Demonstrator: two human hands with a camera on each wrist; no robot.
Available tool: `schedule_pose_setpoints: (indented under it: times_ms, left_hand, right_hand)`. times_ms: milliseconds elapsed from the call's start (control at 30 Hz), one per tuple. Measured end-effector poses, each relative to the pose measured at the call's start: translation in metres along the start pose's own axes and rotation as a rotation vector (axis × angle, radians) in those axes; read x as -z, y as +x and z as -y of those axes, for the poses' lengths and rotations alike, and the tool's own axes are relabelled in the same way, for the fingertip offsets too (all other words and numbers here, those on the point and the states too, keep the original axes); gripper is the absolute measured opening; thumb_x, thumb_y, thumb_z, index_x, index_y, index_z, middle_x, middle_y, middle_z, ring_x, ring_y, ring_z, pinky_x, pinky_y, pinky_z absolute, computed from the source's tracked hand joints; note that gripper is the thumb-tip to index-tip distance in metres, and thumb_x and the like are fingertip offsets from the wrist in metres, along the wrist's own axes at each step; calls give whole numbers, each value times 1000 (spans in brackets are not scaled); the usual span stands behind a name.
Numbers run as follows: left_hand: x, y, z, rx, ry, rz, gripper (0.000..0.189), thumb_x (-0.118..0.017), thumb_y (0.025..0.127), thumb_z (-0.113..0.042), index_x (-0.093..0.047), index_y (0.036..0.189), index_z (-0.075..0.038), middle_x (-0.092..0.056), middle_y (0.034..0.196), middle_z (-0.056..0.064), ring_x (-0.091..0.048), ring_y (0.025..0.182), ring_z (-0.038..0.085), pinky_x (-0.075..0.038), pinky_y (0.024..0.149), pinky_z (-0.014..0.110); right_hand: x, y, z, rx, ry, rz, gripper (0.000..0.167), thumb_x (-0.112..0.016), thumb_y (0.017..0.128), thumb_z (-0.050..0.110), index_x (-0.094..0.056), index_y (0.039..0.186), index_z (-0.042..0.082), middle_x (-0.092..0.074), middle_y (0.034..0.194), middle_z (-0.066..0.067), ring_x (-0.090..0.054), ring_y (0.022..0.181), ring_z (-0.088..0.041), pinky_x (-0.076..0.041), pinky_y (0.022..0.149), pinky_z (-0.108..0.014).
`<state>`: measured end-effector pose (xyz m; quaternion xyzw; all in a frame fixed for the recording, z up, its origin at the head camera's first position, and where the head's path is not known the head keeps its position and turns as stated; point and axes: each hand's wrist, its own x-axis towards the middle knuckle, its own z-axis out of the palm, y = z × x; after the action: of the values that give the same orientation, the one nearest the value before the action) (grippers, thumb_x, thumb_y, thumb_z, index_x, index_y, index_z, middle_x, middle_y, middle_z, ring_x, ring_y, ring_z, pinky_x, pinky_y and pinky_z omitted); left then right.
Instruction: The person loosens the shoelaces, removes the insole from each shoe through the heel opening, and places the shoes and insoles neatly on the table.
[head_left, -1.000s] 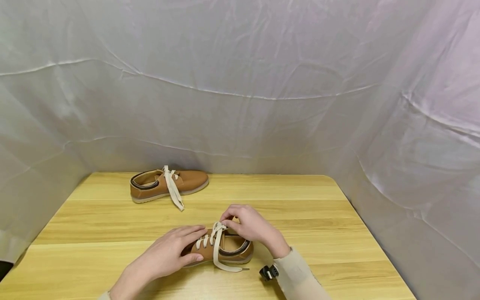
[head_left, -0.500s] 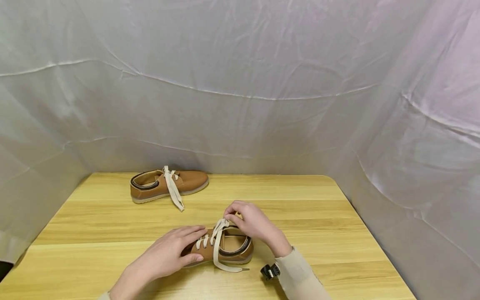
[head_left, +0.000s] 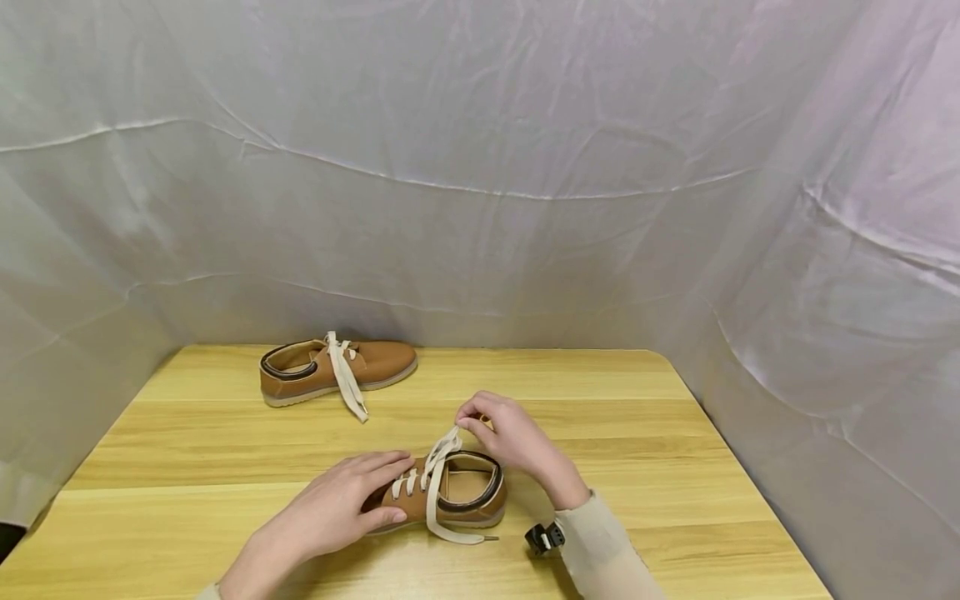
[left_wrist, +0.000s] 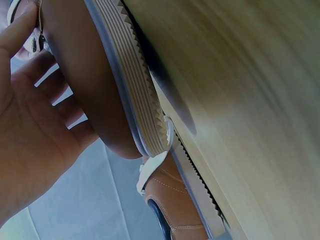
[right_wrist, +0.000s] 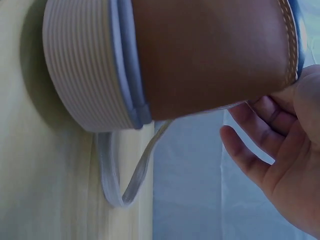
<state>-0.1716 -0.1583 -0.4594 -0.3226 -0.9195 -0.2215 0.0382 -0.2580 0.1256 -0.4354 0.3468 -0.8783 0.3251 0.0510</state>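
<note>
A brown leather shoe (head_left: pixel 491 502) with cream laces stands on the wooden table, toe to the left. My left hand (head_left: pixel 337 500) holds its toe, thumb on the near side and fingers over the far side; the left wrist view shows the shoe's toe (left_wrist: pixel 90 80) beside the palm. At the tongue, the thumb and fingertips of my right hand (head_left: pixel 510 433) pinch the shoelace (head_left: pixel 432 504) and lift it above the eyelets. Its other end hangs down the near side onto the table. In the right wrist view the shoe's heel (right_wrist: pixel 210 55) partly hides the right fingertips.
Near the table's back left edge lies a second brown shoe (head_left: pixel 384 361), toe to the right, its laces trailing toward the front. Grey cloth walls (head_left: pixel 480 250) enclose the table (head_left: pixel 600 392). A small black device (head_left: pixel 543 540) sits by the right sleeve.
My right hand has moved up and slightly right, drawing the pinched lace away from the shoe's tongue. The left hand and both shoes have kept their places.
</note>
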Motion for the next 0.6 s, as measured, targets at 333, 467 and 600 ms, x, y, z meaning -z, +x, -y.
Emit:
schedule_pose_setpoints:
  times_ms: [333, 467, 600]
  left_hand:
    - [-1, 0, 0, 8, 0, 6, 65, -65, 99, -53, -59, 149, -13, -59, 150, 7, -56, 135, 34, -46, 110, 59]
    - [-1, 0, 0, 18, -2, 14, 65, -65, 99, -54, -58, 149, -14, -58, 151, 6, -56, 136, 33, -45, 111, 59]
    - [0, 0, -1, 20, -3, 15, 65, -65, 99, -54, -58, 149, -14, -58, 151, 6, -55, 136, 33, -45, 111, 59]
  right_hand:
    - [8, -1, -5, -66, 26, -24, 10, -64, 104, 15, -73, 104, 11, -69, 102, 4, -65, 91, -12, -58, 80, -29]
    - [10, -1, -7, -69, 12, -52, 8, -66, 103, 14, -73, 102, 10, -69, 100, 3, -65, 91, -13, -58, 82, -30]
    - [12, -1, -10, -71, 3, -79, 7, -66, 102, 13, -73, 101, 10, -69, 98, 3, -65, 90, -13, -58, 81, -30]
